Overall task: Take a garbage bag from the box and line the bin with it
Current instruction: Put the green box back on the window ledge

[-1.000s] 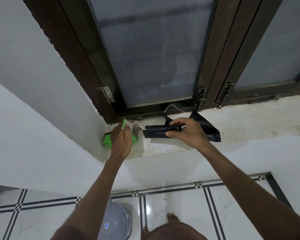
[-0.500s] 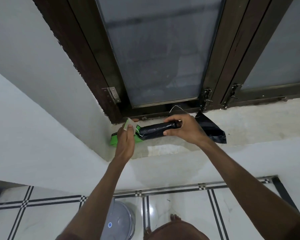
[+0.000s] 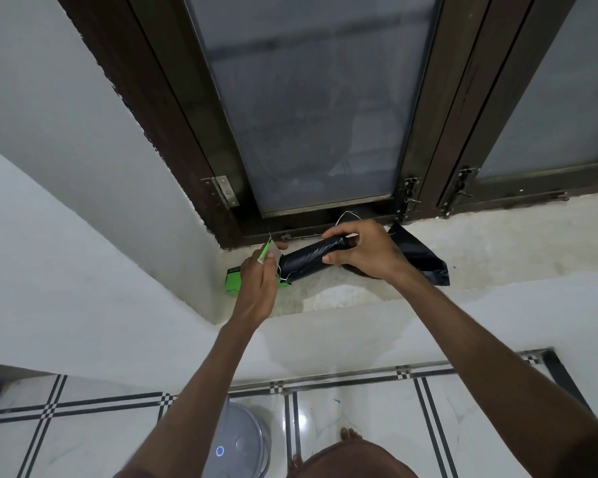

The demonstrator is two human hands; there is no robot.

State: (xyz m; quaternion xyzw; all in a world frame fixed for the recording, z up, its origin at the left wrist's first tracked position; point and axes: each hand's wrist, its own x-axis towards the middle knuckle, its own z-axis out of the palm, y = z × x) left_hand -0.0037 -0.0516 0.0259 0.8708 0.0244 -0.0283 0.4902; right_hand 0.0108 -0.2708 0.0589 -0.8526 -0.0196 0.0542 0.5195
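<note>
A green box lies in the left corner of the white window sill. My left hand covers most of it and pinches its raised flap. My right hand is closed around a black roll of garbage bags, whose left end is at or just inside the box's open end. A loose black bag lies flat on the sill behind my right wrist. Far below on the floor stands the grey round bin, seen from above with its lid on.
A dark wooden window frame with frosted glass rises right behind the sill. White walls close in on the left. A thin white thread curls near my right hand. My bare foot stands on the white tiled floor beside the bin.
My right hand has brought the roll leftward, and its end has moved from beside the box to the box's mouth. My left hand has stayed on the box flap.
</note>
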